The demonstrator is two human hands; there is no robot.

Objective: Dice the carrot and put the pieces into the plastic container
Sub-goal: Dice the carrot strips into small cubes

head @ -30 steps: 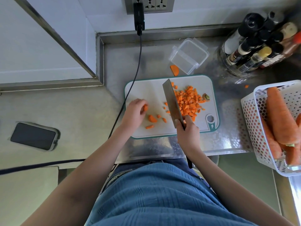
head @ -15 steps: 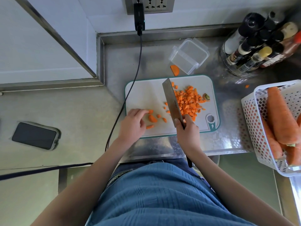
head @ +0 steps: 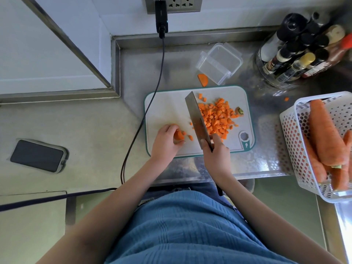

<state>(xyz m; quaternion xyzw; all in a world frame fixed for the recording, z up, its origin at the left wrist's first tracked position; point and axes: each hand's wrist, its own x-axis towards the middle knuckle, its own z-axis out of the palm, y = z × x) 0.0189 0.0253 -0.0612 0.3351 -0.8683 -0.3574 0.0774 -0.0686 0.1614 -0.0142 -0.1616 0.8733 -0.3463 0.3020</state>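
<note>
A white cutting board (head: 167, 105) with a teal rim lies on the steel counter. A pile of diced carrot (head: 216, 119) covers its right half. My left hand (head: 166, 141) curls its fingers round a carrot chunk (head: 179, 135) at the board's near left, with a few small pieces beside it. My right hand (head: 216, 156) grips the handle of a cleaver (head: 195, 119), whose blade stands along the pile's left edge. A clear plastic container (head: 220, 62) sits behind the board, with nothing in it. A carrot slice (head: 203, 80) lies on the counter next to it.
A white perforated basket (head: 291, 149) of whole carrots stands at the right. Sauce bottles (head: 302, 52) crowd the back right corner. A black cable (head: 141, 119) runs from the wall socket past the board's left edge. A phone (head: 38, 156) lies far left.
My left hand drew back toward the board's near left and gathered the loose carrot chunk under its fingers. The cleaver and my right hand stayed nearly still.
</note>
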